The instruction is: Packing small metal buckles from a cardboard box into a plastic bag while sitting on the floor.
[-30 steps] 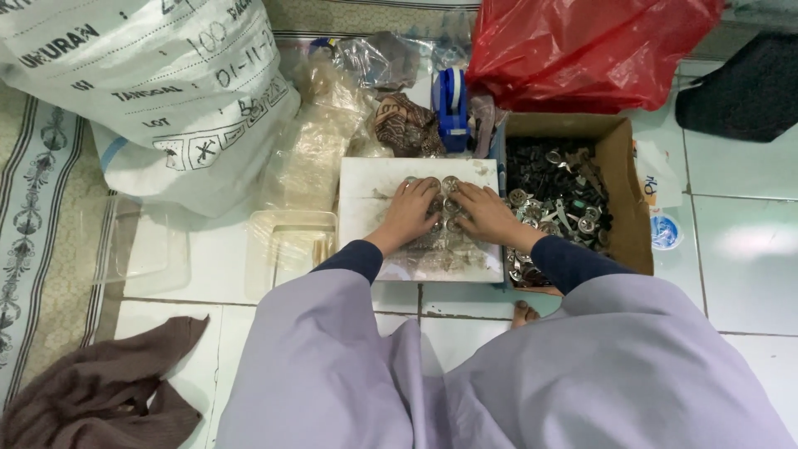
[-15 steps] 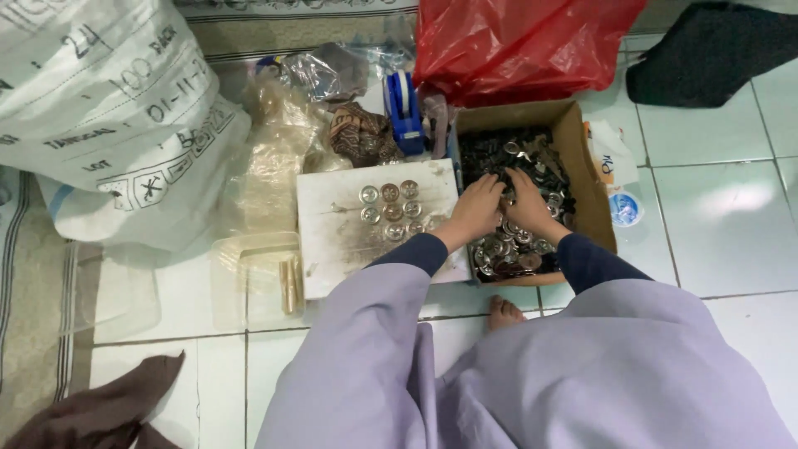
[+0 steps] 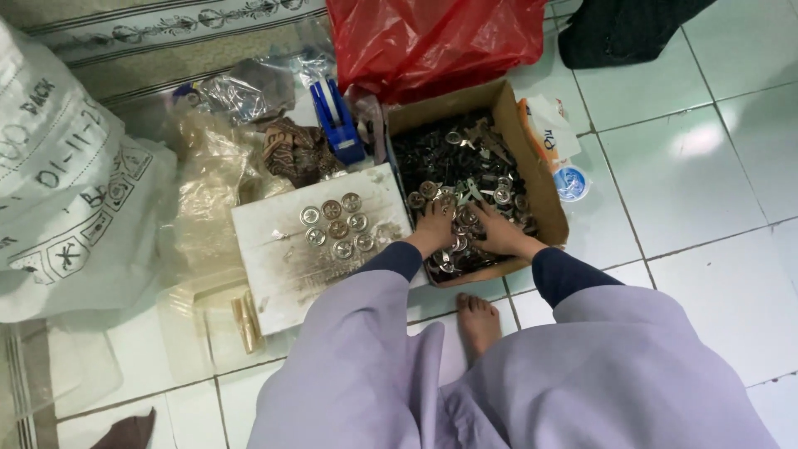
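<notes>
Both hands are shown lowered into a cardboard box (image 3: 544, 179) that rests on the pale tiled floor (image 3: 706, 216) and is filled with small metal parts (image 3: 461, 158), some dark and some bright round caps. The left hand (image 3: 435, 226) is laid palm down on the heap near the box's left wall, and the right hand (image 3: 497, 231) is laid just beside it, the two almost touching; the fingers of both are buried among the parts, so whether anything is gripped cannot be told. Dark blue cuffs and wide lilac sleeves (image 3: 366, 349) are seen leading back to the wearer, and a bare foot (image 3: 480, 323) is seen on the floor just below the box. To the left of the box, touching it, a stained white board (image 3: 283, 258) is laid flat, and on its upper part a cluster of round silver caps (image 3: 337, 226) is arranged in close rows. Behind the board a blue tape dispenser (image 3: 337, 125) is stood upright, with crumpled clear plastic bags (image 3: 241, 91) beside it. A red plastic bag (image 3: 432, 37) is placed behind the box, and a large white printed sack (image 3: 66, 199) fills the left side. A dark cloth (image 3: 623, 29) lies at the upper right.
</notes>
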